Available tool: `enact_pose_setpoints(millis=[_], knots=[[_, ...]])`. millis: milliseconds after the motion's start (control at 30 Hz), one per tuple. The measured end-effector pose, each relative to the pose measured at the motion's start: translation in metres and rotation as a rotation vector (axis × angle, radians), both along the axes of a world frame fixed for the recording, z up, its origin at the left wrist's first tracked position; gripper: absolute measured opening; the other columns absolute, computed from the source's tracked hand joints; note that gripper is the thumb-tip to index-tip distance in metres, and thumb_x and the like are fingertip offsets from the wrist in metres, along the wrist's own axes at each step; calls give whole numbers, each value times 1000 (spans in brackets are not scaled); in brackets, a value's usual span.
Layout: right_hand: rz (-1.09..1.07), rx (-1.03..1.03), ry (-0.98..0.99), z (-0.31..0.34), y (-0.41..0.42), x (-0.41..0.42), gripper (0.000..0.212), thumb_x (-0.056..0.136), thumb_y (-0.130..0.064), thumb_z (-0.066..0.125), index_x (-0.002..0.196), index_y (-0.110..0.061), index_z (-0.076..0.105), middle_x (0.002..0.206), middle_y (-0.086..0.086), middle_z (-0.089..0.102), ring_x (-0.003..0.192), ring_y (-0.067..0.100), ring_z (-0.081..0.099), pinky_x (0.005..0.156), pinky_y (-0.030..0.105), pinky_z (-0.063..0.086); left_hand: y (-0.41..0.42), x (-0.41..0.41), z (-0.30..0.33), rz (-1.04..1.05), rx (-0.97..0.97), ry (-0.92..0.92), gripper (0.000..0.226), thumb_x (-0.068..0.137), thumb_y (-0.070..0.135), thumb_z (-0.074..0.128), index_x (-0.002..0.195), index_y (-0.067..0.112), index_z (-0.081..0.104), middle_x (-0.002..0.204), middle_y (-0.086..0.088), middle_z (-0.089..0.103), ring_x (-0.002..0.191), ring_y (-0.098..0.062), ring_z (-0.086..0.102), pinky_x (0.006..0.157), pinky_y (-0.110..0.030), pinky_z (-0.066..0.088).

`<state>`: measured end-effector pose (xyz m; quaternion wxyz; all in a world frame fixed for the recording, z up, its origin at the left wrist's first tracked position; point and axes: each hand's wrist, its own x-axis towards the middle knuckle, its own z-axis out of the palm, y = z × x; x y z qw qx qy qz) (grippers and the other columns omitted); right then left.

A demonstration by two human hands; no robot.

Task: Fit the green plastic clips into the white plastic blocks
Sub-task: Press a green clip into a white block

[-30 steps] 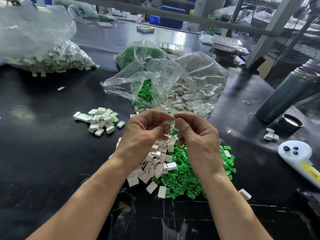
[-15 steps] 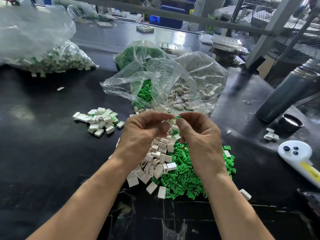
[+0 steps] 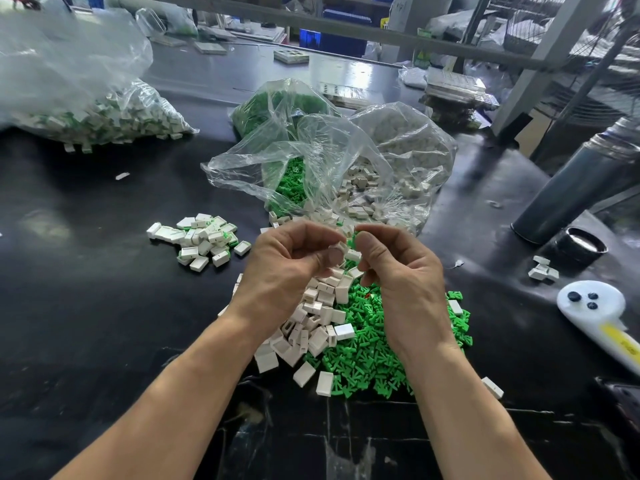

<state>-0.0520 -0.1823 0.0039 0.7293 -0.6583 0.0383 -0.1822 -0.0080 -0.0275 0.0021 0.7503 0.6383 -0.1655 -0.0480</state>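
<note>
My left hand [image 3: 291, 268] pinches a small white block [image 3: 342, 247] between thumb and forefinger. My right hand [image 3: 398, 271] pinches a green clip [image 3: 352, 241] right beside that block, the two parts touching above the table. Below the hands lies a heap of loose white blocks [image 3: 311, 327] next to a heap of green clips [image 3: 374, 355]. A small pile of fitted blocks with green showing [image 3: 201, 239] sits to the left.
Open clear bags of green clips [image 3: 284, 109] and white blocks [image 3: 398, 157] lie behind the hands. A big bag of assembled pieces [image 3: 86, 112] is at the far left. A dark cylinder [image 3: 575, 188], a black cap [image 3: 581, 245] and a white handled tool [image 3: 595, 310] stand at right.
Both hands have risen slightly and the fingertips have drawn apart a little, so the white block and green clip now show between them.
</note>
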Motion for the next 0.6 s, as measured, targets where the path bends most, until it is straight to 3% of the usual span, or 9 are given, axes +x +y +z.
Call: enact_pose_setpoints(millis=[300, 600], knots=[[-4, -42, 2, -2, 2, 1, 6, 93, -17, 76, 99, -15, 77, 78, -10, 74, 70, -1, 66, 67, 13, 51, 0, -1, -1, -14, -13, 15, 16, 86, -3, 76, 95, 11, 77, 88, -7, 78, 82, -20, 74, 74, -29, 62], [-96, -159, 1, -3, 10, 0, 8, 93, -19, 76, 100, -15, 74, 89, 2, 77, 83, 16, 73, 76, 28, 58, -3, -3, -1, -19, -46, 80, 12, 82, 0, 79, 88, 10, 76, 78, -3, 76, 72, -15, 73, 67, -27, 61]])
